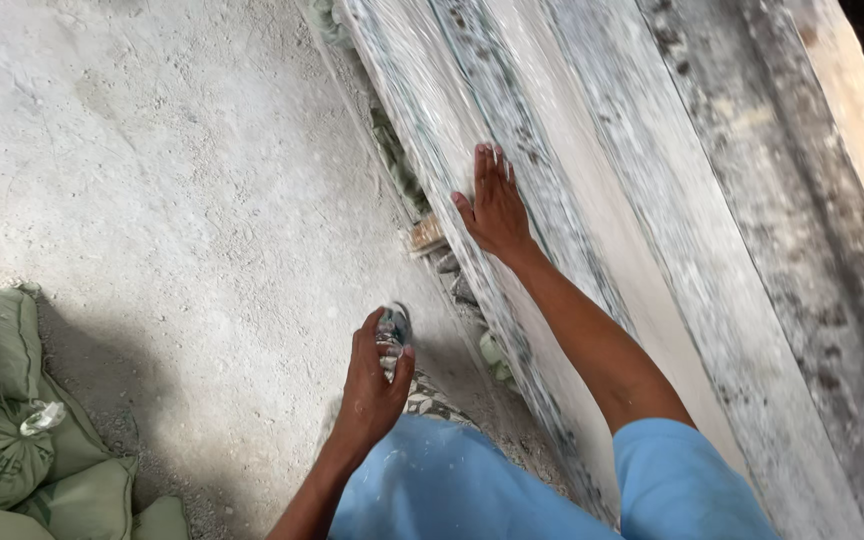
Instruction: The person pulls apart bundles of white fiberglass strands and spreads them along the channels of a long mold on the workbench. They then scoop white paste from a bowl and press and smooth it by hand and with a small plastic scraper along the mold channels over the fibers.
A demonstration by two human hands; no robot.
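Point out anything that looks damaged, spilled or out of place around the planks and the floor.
Rubble and broken bits sit wedged along the lower edge of the planks under the right hand. The planks are stained and mottled, blurred here. The left hand holds a small object. Green sacks lie slumped.

Right hand (pixel 497 205) lies flat, fingers together, arm stretched forward; left hand (pixel 372 385) is curled shut, thumb and fingers pinched, wrist bent, arm low.

Planks (pixel 652 200) lie on the right, with stones (pixel 457 285) along their left edge. Sacks (pixel 12 430) sit on the floor (pixel 172 180) at lower left.
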